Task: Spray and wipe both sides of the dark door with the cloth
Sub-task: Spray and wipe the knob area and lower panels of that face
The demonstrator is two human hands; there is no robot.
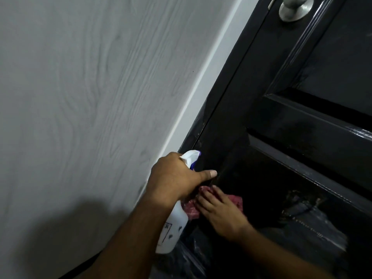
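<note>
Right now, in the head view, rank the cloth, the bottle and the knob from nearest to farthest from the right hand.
1. Cloth, under the right hand, pressed on the door.
2. Bottle, just left, gripped by the left hand.
3. Knob, far up, top right.

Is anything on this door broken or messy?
Yes, a little. Pale specks along the edge of the dark door, just above the spray bottle, look like scuffed or chipped paint. Nothing else looks broken.
</note>
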